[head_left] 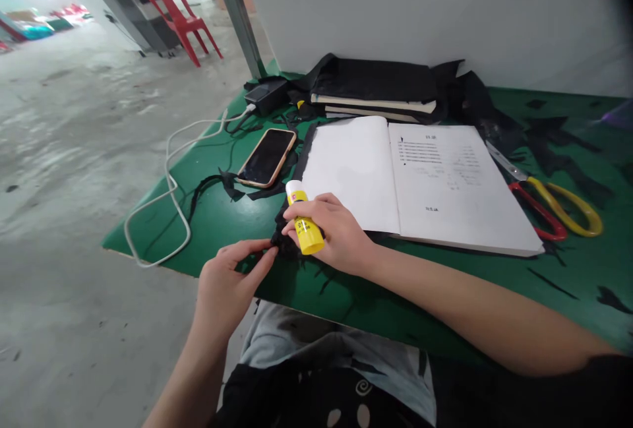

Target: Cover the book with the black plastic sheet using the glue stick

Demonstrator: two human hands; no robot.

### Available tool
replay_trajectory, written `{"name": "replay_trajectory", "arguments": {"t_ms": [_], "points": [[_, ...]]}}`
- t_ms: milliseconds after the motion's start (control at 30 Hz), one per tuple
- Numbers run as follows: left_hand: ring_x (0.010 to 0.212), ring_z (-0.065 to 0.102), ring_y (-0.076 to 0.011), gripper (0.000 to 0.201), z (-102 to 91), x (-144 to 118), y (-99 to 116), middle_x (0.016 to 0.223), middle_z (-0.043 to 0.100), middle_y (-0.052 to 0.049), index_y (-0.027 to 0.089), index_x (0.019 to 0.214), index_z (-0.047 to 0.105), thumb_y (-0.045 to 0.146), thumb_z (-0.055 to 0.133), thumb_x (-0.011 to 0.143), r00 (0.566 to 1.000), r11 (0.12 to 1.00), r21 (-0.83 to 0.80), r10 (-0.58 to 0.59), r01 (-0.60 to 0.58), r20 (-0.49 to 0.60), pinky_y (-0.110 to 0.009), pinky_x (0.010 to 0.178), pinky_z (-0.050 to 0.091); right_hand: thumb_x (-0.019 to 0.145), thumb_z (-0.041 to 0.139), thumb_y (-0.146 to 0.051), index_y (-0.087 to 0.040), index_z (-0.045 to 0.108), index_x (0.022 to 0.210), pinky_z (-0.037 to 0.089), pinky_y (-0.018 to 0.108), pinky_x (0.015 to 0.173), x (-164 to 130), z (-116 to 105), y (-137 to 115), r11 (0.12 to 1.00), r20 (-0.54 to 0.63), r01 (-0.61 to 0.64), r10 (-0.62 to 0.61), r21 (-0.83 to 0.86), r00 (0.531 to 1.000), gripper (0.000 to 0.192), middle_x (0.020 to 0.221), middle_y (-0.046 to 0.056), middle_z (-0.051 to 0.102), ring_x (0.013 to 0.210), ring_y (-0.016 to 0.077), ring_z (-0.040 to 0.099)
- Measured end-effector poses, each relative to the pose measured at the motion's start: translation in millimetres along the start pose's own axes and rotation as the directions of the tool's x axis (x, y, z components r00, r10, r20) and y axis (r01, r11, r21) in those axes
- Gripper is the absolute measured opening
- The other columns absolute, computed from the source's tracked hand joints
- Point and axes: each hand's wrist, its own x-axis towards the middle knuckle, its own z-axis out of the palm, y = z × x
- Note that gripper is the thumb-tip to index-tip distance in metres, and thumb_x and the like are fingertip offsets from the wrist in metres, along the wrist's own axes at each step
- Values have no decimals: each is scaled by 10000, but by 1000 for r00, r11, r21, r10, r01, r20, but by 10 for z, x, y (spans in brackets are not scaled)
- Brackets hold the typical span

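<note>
A yellow glue stick (309,237) with a white end lies in my right hand (341,233), gripped between thumb and fingers and tilted. Those fingertips reach a crumpled black scrap (284,243) near the table's front edge. My left hand (237,276) pinches the left side of this scrap between thumb and forefinger. Whether it is paper or cloth, I cannot tell. Just beyond my right hand an open book (353,157) lies flat, its left page blank and its right page printed. Part of the scrap is hidden by the glue stick and my fingers.
Scissors (558,210) with red and yellow handles lie right of the book. A phone (267,157), a white cable (171,177) and a black adapter (267,95) are on the left. Black-covered books (376,82) are stacked behind. A red chair (175,9) stands on the floor.
</note>
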Motion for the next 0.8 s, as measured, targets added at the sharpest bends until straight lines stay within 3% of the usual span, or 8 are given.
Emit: {"name": "replay_trajectory", "arguments": {"t_ms": [333, 800], "points": [[784, 652, -182, 264, -4, -12, 26, 824, 719, 6, 242, 831, 714, 476, 625, 747, 1000, 999, -26, -21, 21, 0, -273, 731, 515, 825, 598, -200, -235, 431, 1112, 398, 340, 857, 14, 58, -69, 997, 45, -30, 26, 75, 999, 333, 938, 8, 671, 874, 171, 620], [781, 649, -199, 216, 6, -7, 19, 818, 716, 3, 263, 815, 706, 453, 627, 750, 1000, 1000, -4, 18, -18, 5, -326, 762, 512, 841, 589, -243, -249, 436, 1092, 392, 344, 888, 8, 92, -44, 993, 90, -80, 72, 87, 993, 295, 975, 8, 694, 900, 173, 640]]}}
